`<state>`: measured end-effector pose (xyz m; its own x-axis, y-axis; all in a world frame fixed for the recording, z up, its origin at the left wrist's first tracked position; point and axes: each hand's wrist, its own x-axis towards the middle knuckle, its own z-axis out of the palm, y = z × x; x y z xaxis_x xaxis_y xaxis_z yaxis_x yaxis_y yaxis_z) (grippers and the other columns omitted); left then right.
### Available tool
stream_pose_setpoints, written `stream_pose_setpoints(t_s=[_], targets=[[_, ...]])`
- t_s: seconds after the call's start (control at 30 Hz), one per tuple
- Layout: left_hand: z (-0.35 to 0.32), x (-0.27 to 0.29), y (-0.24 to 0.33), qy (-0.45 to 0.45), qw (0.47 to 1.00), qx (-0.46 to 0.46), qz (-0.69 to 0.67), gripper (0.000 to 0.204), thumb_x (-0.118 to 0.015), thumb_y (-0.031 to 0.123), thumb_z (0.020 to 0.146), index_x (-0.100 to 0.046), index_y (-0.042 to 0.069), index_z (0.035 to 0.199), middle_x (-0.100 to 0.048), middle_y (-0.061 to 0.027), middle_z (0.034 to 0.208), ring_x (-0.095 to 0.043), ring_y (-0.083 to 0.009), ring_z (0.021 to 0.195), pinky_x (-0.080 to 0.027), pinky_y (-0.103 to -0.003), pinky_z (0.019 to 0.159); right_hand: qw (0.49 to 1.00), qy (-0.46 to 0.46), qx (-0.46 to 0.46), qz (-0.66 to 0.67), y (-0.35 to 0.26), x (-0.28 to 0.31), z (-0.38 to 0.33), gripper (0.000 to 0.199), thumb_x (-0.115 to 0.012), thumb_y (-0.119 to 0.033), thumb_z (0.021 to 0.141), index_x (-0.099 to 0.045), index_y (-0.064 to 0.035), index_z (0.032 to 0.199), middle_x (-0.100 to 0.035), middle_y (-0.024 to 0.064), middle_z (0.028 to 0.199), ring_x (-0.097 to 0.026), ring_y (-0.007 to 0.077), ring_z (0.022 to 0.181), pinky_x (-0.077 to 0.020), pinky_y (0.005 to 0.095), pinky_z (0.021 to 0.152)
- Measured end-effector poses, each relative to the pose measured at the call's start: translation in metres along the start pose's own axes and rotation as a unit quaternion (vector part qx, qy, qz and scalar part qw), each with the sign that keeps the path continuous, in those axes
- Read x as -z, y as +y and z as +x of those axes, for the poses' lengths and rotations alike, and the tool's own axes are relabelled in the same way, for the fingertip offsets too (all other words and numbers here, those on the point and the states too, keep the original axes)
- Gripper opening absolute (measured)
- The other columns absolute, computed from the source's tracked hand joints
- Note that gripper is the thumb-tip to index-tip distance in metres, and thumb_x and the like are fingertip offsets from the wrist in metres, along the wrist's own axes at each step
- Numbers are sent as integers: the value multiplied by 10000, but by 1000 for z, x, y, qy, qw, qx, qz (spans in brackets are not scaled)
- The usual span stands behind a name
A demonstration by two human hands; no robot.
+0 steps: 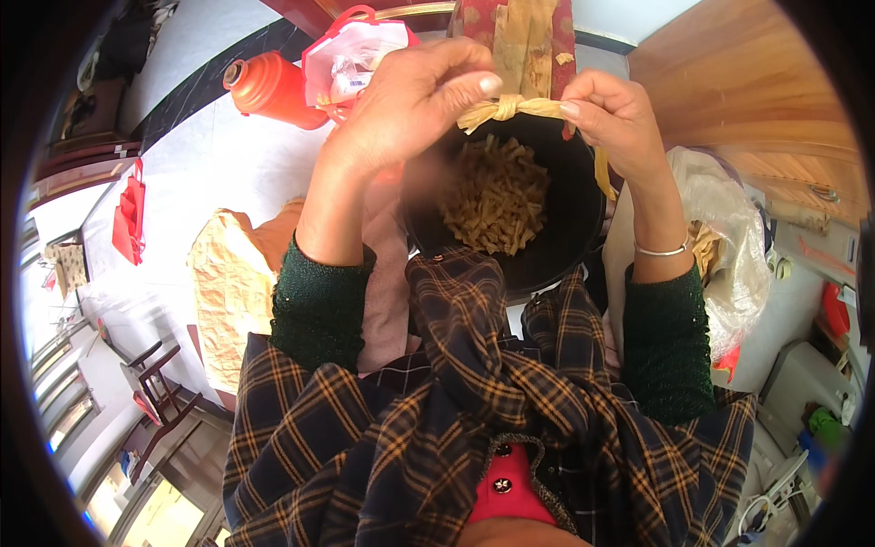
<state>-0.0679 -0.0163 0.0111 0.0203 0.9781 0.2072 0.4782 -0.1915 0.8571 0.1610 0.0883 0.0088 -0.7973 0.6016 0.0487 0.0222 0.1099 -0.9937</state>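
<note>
A tan, flexible strip with a knot in its middle stretches over a dark round basin. My right hand pinches its right end between thumb and finger; a loose tail hangs below that hand. My left hand hovers by the strip's left end, thumb and forefinger apart, the other fingers hidden behind it. Many small knotted pieces lie heaped in the basin, close in front of my lap. Just beyond it, longer flat tan strips lie on a red patterned surface.
An orange flask and a red-and-white bag stand at the far left. Crumpled brown paper is left of my legs. To the right, a clear plastic bag holds tan material, near a wooden panel. A dark chair stands farther left.
</note>
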Motion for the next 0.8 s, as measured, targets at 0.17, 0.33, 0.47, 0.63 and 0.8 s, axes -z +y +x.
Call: stream_pose_setpoints(t_s=[0.17, 0.33, 0.47, 0.63, 0.8], targets=[[-4, -9, 14, -69, 996, 13, 47, 327, -634, 243, 903, -601, 2, 1121, -664, -84, 978, -624, -157, 910, -497, -293, 792, 996, -35, 25, -73, 15, 3, 4, 95, -611, -89, 873, -618, -9, 922, -551, -25, 694, -448, 34, 577, -357, 186, 515], [1, -27, 13, -59, 996, -65, 18, 163, -571, 182, 918, -601, 38, 990, -580, -69, 737, -549, -185, 677, -439, -297, 632, 993, -2, -3, -121, 38, 15, -1, 152, -573, -158, 911, -614, -11, 914, -483, -51, 641, -424, 31, 508, -382, 175, 495], [1, -24, 20, -168, 980, 98, -39, 124, -524, 106, 941, -598, 9, 966, -570, -46, 745, -531, -147, 714, -442, -286, 662, 1000, -8, -1, 11, 7, -8, -1, 110, -628, -100, 878, -609, -15, 945, -590, -24, 735, -470, 11, 561, -350, 143, 478], [5, -26, 21, -196, 971, 130, -46, 152, -523, 150, 954, -573, 12, 917, -537, -40, 718, -512, -142, 703, -425, -285, 644, 985, -25, -3, 173, 13, -5, 1, 76, -588, -52, 883, -599, 0, 938, -541, -20, 691, -425, 16, 510, -318, 143, 446], [4, -22, 6, -161, 983, -78, -44, 194, -574, 230, 930, -608, 55, 1006, -550, -82, 701, -522, -186, 664, -435, -314, 644, 941, -40, 25, 336, -1, -7, -1, 54, -556, -8, 874, -594, 10, 908, -462, -25, 599, -359, 24, 450, -280, 156, 407]])
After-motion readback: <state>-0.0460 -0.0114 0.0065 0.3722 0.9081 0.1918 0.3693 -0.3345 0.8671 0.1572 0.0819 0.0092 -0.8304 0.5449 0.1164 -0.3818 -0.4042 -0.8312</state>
